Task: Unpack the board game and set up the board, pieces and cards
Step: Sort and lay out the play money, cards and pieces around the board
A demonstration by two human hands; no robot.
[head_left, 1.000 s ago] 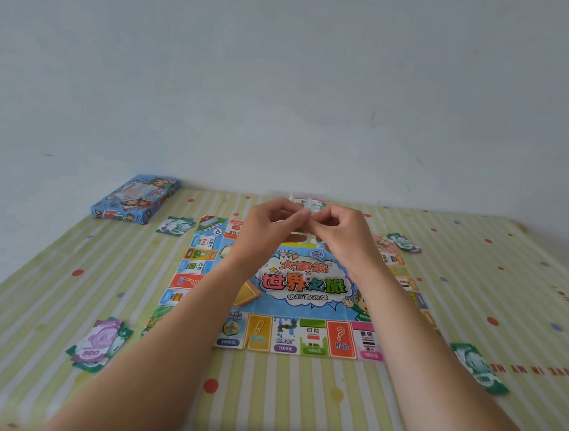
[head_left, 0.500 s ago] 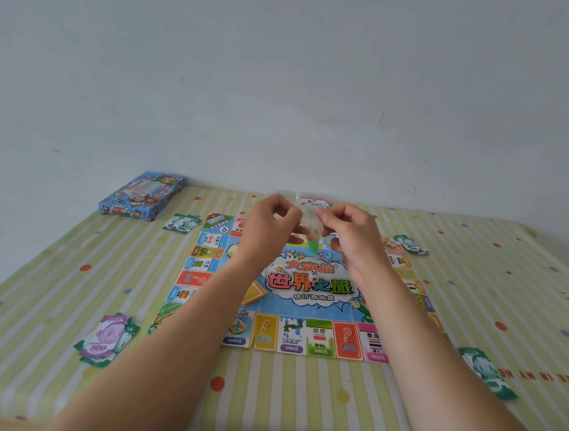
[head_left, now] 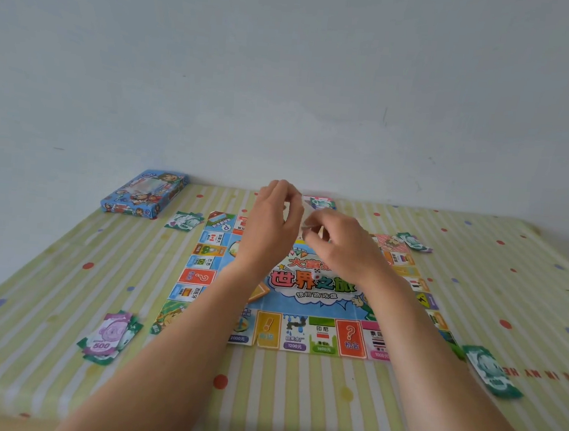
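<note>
Game board [head_left: 316, 309] mid-frame on the table [head_left: 277, 403], die [head_left: 316, 272] on its centre. Game box [head_left: 144, 193] upper left. One banknote stack [head_left: 109, 337] lower left, another banknote stack [head_left: 489, 370] lower right.

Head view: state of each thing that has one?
board: unfolded, flat on table
game box: lying flat, looks closed
die: at board centre; resting or falling unclear
money stacks: loose piles around board
left hand: fingers curled; hold unclear
right hand: pinches clear bag
</note>
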